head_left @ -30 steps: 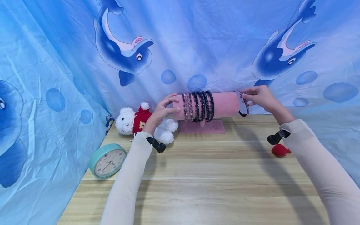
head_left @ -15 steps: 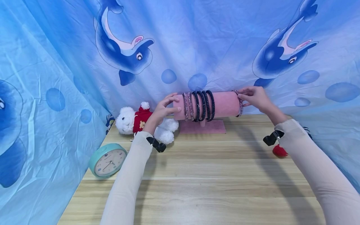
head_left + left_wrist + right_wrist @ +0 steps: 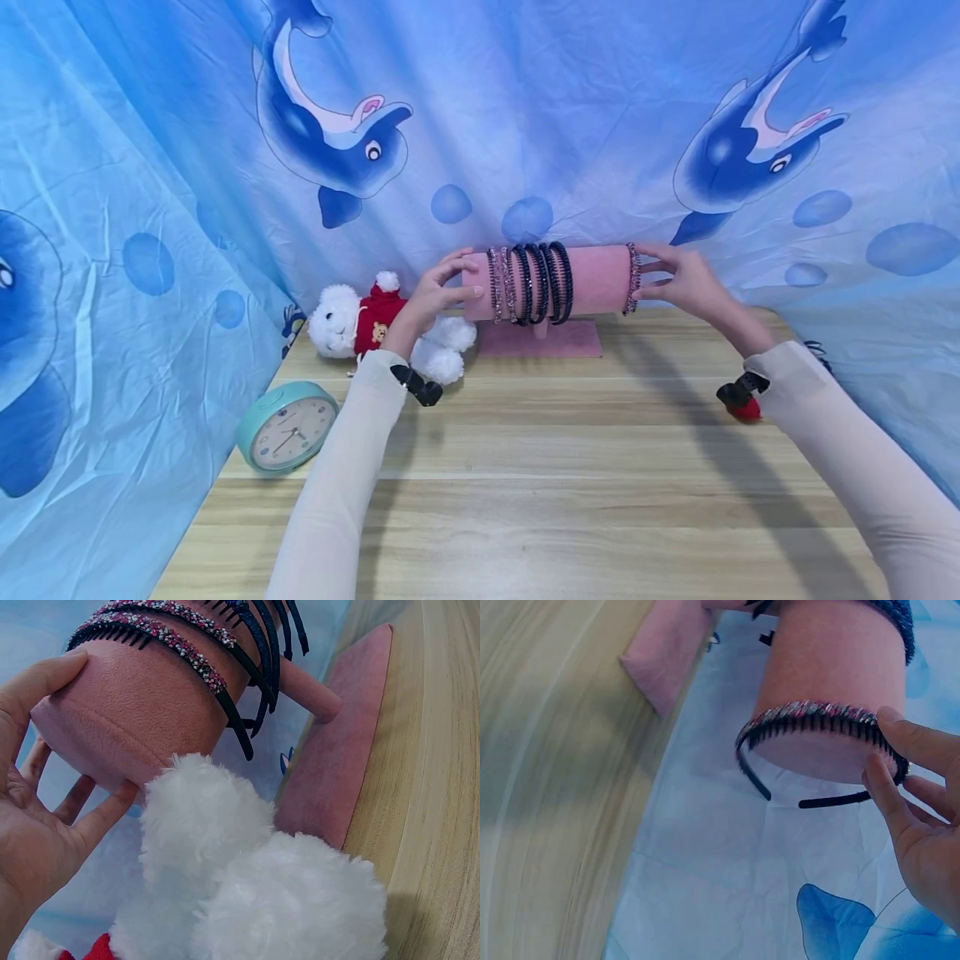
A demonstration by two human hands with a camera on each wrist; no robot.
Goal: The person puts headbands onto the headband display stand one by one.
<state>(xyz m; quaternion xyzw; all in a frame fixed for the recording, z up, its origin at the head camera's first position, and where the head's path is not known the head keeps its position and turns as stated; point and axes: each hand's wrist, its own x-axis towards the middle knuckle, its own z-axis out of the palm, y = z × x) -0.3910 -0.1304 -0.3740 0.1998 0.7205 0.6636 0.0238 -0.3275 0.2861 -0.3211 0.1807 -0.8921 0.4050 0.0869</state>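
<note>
A pink plush headband stand (image 3: pixel 600 279), its roll lying sideways on a post and flat base, stands at the back of the table. My left hand (image 3: pixel 435 292) grips the roll's left end, thumb on the surface and fingers against the end, as the left wrist view shows. Several toothed headbands circle the roll: glittery pink ones (image 3: pixel 502 285) at left, dark ones (image 3: pixel 542 283) beside them. At the right end, my right hand (image 3: pixel 682 283) pinches a glittery toothed headband (image 3: pixel 810 712). This headband fits round the roll's rim, its tips hanging apart below the end face.
A white plush toy (image 3: pixel 333 321) in a red top lies beside the stand at left. In front of it is a teal alarm clock (image 3: pixel 288 429). A small red object (image 3: pixel 746 410) lies under the right wrist. A dolphin-print curtain (image 3: pixel 480 125) hangs close behind the stand.
My right hand has moved left with the glittery headband, from beside the roll onto its right rim. The left hand keeps its place on the other end.
</note>
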